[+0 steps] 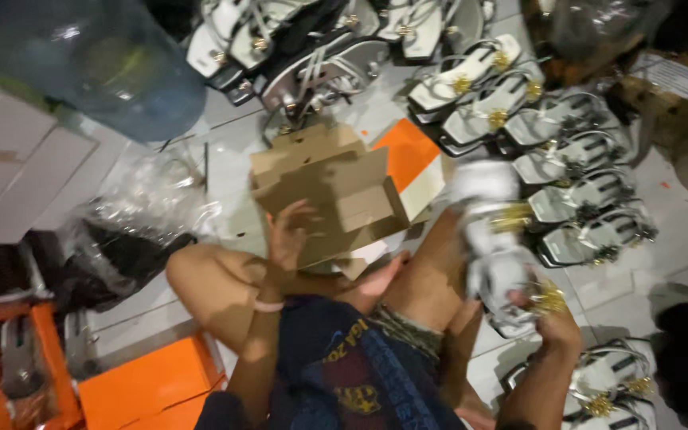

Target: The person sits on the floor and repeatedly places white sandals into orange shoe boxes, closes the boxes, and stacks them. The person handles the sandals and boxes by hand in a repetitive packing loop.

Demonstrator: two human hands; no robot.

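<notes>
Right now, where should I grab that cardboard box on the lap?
Probably by the folded side wall nearest the left hand. The cardboard box lies tilted and open, flaps sticking up, so come from the left edge and pinch the wall, not the loose flaps.

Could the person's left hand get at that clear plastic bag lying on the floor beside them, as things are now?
Probably not right away. The left hand is pressed against the open cardboard box on their lap, so it is occupied. The clear plastic bag lies uncovered on the floor on that same side, so once freed, the way looks open.
</notes>
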